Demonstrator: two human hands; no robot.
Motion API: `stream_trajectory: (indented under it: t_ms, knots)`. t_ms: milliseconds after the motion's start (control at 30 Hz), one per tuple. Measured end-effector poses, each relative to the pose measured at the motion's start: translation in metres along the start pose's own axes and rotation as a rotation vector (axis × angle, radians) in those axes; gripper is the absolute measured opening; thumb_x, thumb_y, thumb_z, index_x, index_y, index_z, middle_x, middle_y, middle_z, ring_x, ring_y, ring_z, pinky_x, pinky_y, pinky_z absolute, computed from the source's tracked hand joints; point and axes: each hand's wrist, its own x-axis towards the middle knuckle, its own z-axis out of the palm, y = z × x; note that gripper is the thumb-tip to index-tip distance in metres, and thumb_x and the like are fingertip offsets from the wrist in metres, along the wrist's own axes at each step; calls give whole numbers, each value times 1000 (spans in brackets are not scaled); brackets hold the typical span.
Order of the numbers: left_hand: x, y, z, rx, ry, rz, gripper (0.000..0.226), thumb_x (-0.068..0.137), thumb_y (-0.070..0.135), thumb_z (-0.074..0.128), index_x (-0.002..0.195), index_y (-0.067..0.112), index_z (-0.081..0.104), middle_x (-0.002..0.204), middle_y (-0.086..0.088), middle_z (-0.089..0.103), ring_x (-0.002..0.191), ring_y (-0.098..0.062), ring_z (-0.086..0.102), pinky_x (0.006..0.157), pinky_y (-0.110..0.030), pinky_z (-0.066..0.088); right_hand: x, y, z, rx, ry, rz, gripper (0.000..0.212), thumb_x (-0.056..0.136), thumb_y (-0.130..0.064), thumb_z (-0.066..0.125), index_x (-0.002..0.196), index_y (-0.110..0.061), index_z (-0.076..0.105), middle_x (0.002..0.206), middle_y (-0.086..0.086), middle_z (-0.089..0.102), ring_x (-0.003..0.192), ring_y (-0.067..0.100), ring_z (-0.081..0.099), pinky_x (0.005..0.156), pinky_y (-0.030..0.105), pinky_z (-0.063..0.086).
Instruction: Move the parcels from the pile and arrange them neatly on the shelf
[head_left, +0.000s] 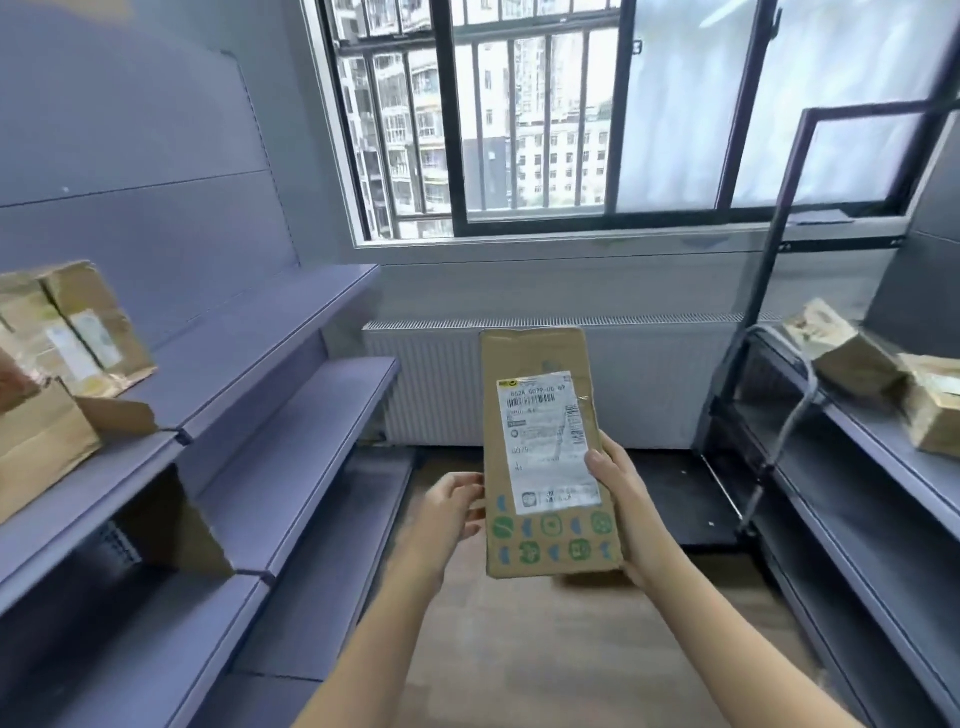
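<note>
A flat brown cardboard parcel (545, 447) with a white shipping label and green printed icons stands upright in front of me. My right hand (621, 499) grips its right edge, thumb over the label. My left hand (452, 512) is at the parcel's left edge, fingers spread; contact is unclear. The grey shelf unit (291, 332) on the left carries two taped parcels (67, 332) at its near end. Beside them lies an open cardboard box (41, 441).
A second shelf unit (857, 467) on the right holds two more parcels (841, 353) (935, 410). A white radiator (431, 384) sits under the barred window (493, 119) straight ahead. A dark metal trolley frame (769, 291) leans by the right shelves. Wooden floor lies below.
</note>
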Motion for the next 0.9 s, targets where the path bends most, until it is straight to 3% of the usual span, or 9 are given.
stream_trajectory:
  t_ms: [133, 333, 467, 633, 767, 900]
  knots:
    - [72, 17, -12, 25, -38, 1, 24, 96, 8, 43, 113, 7, 59, 102, -9, 70, 89, -21, 64, 84, -38, 50, 68, 3, 9, 3, 33, 2, 62, 85, -32, 66, 140, -20, 41, 131, 9, 62, 113, 30, 64, 98, 51, 49]
    - [168, 27, -32, 77, -96, 0, 19, 96, 9, 44, 107, 7, 60, 88, -1, 67, 74, -11, 61, 67, -22, 49, 158, 19, 22, 0, 87, 20, 66, 77, -36, 66, 138, -24, 43, 129, 8, 64, 110, 28, 66, 90, 48, 53]
    - [213, 22, -42, 70, -86, -33, 21, 99, 8, 39, 107, 4, 58, 86, -3, 65, 72, -13, 59, 65, -25, 48, 209, 35, 25, 4, 77, 50, 68, 79, -33, 66, 141, -19, 41, 132, 11, 61, 114, 32, 64, 99, 55, 47]
    - [276, 17, -64, 40, 5, -68, 21, 101, 13, 38, 102, 9, 59, 84, 0, 67, 75, -13, 62, 69, -27, 50, 286, 58, 34, 11, 28, 132, 68, 85, -32, 67, 144, -19, 37, 130, 11, 62, 111, 32, 65, 97, 55, 49]
    - [331, 19, -86, 36, 115, -75, 20, 100, 12, 40, 99, 9, 60, 84, -3, 69, 73, -14, 63, 58, -20, 50, 361, 74, 50, 14, -66, 202, 70, 84, -33, 67, 145, -19, 36, 128, 11, 64, 109, 34, 66, 97, 58, 48]
    - [383, 29, -103, 26, 279, -53, 21, 101, 15, 40, 100, 14, 61, 91, -1, 70, 83, -12, 66, 64, -19, 51, 434, 80, 68, -3, -189, 266, 78, 78, -37, 74, 144, -18, 37, 131, 13, 61, 110, 36, 65, 97, 60, 47]
